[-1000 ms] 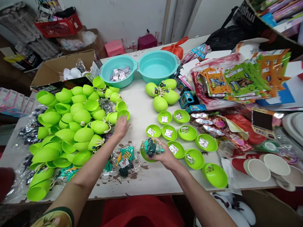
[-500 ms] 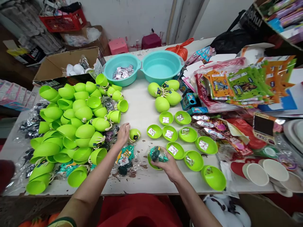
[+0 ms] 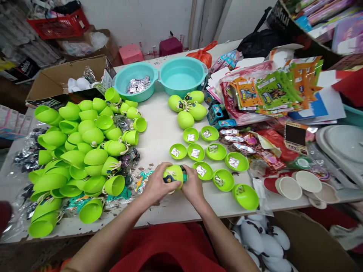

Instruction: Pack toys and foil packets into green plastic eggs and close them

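My left hand (image 3: 157, 186) is closed around a lime-green plastic egg shell (image 3: 173, 173) with a dark printed patch and pale cord-like fingers on it. Pressed up to the shell's right side is my right hand (image 3: 194, 186), its fingers on a dark teal wrapped packet (image 3: 185, 174) at the shell's opening. How far the packet sits inside is hidden by my fingers. To the right lie several green half shells (image 3: 205, 170), each with a small silver sachet (image 3: 201, 170) in it. Left of my hands, a teal and orange toy packet (image 3: 142, 180) rests on the table.
A large heap of green shells (image 3: 82, 151) covers the left of the table. Two turquoise basins (image 3: 183, 77) stand at the back, the left one holding silver sachets. Closed green eggs (image 3: 185, 120) sit before them. Snack bags (image 3: 272, 88) and paper cups (image 3: 290, 187) crowd the right.
My left hand has taken hold of a green shell and come right. My right hand has brought the packet left against it. The view has shifted slightly right.
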The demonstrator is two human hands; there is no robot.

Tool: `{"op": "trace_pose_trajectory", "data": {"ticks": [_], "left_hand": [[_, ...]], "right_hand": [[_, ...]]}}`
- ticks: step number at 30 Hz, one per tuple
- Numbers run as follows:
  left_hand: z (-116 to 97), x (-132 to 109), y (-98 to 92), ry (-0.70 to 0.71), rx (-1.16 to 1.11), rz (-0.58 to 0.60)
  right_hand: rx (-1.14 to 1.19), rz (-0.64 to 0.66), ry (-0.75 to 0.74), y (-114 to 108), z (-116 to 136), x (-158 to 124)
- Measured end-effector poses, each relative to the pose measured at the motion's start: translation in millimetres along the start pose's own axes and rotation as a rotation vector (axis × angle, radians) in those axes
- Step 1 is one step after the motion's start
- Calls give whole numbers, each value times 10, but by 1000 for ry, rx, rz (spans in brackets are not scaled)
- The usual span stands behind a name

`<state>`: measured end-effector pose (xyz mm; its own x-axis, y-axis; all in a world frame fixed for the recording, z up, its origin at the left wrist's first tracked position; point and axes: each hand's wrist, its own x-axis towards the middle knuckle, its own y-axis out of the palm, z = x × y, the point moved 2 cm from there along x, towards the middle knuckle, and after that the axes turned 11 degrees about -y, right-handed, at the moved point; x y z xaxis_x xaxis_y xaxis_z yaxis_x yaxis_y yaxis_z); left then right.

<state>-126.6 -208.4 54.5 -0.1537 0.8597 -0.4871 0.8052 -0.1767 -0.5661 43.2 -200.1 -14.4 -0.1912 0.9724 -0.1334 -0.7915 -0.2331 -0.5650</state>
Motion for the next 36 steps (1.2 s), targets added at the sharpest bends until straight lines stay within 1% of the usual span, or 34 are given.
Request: {"op": "trace_pose_trajectory", "data": {"ticks": [2,3,4,5,7,9,10,11,13,15,16,17,18,19,20,22,23,24,25,26,27,30,32,33,35,36], "left_hand": [[-100,-76,105,34,86,-107],[-124,-70,135,29,117,-122],[-130,-46,150,16,131,-104],[-122,-15,151,2,130,-57],[-79,37,131,-16,88,86],[-29,50,109,5,32,208],[-7,44,102,33,14,238],[12,36,95,65,3,245],[46,18,81,87,-21,232],[73,3,58,36,-89,249],[79,-6,41,-2,-132,268],[76,-18,19,-27,-165,286],[61,-35,-6,-22,-180,295],[34,-55,-34,22,-175,291],[-1,-80,-60,100,-154,285],[-77,-136,-107,302,-101,273],[-107,-163,-125,390,-83,273],[-127,-184,-139,447,-72,276],[-136,-200,-150,469,-67,275],[-137,-209,-160,460,-67,270],[-129,-213,-167,420,-76,269],[-77,-209,-174,181,-149,339],[-50,-201,-175,28,-216,427],[-46,-195,-177,-27,-245,477],[-58,-186,-182,-96,-270,575],[-72,-184,-187,-100,-252,602]], "right_hand": [[-91,48,-45,18,108,-24],[-124,80,-54,15,149,-37],[-144,114,-60,3,182,-48],[-151,146,-68,-16,206,-57],[-139,192,-78,-63,231,-72],[-126,206,-56,-106,229,-81],[-116,206,-38,-125,221,-82],[-92,208,-27,-143,211,-82],[22,234,-58,-188,192,-74],[219,312,-116,-255,169,-63],[329,350,-112,-297,151,-59],[442,377,-75,-339,127,-58],[562,395,-10,-376,102,-60],[692,411,65,-402,82,-69],[825,423,136,-416,71,-82],[1031,429,213,-418,82,-117],[1071,413,214,-414,100,-135],[1054,381,194,-413,123,-151],[987,340,156,-417,151,-165],[893,302,107,-427,184,-178],[789,278,54,-440,221,-191],[525,268,-89,-490,326,-222],[429,273,-171,-519,371,-231],[398,275,-206,-528,384,-232],[369,270,-254,-540,392,-230],[361,263,-268,-544,392,-230]]}}
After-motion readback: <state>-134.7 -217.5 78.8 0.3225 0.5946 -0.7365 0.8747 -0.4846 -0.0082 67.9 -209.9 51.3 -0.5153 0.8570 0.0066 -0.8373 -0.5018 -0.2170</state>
